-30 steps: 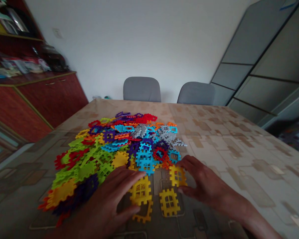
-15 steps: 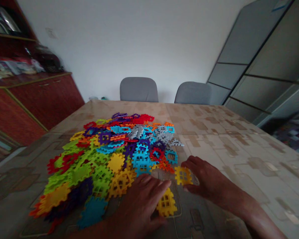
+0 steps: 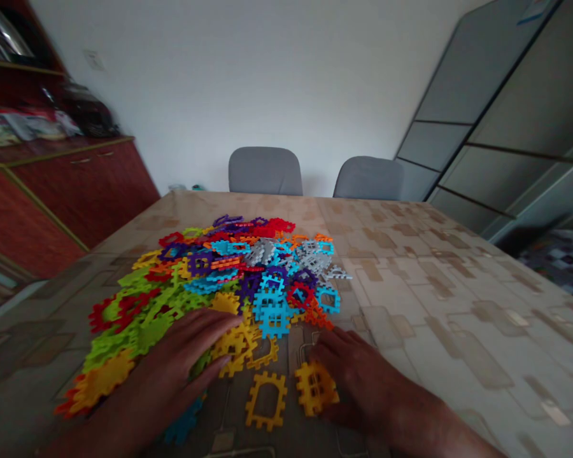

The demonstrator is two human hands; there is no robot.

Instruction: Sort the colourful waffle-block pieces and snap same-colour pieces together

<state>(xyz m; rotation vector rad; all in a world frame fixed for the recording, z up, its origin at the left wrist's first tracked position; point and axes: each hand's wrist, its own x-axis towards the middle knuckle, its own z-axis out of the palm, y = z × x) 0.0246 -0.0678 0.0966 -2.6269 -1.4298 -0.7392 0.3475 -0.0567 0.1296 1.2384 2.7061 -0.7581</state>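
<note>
Stretched over the pile, my left hand (image 3: 186,356) is open, thumb apart from the fingers. Its fingertips reach the yellow interlocking pieces (image 3: 233,346), and I cannot see that it holds any. My right hand (image 3: 358,381) is closed on the right side of a yellow window-pattern piece (image 3: 308,388), which seems to lie on another yellow one; the hand covers part of them. Between the hands a yellow open-frame piece (image 3: 266,401) lies flat on the table. Another yellow frame piece (image 3: 265,352) rests at the pile's near edge.
A heap of green pieces (image 3: 148,327), light-blue pieces (image 3: 272,312), grey, red, purple and orange ones covers the middle-left of the patterned table (image 3: 410,286). Two grey chairs (image 3: 266,170) stand at the far side. A reddish cabinet (image 3: 76,191) is at the left.
My right hand has moved left and nearer, bringing its yellow window piece to the other one. My left hand has moved left over the pile, uncovering two yellow frame pieces.
</note>
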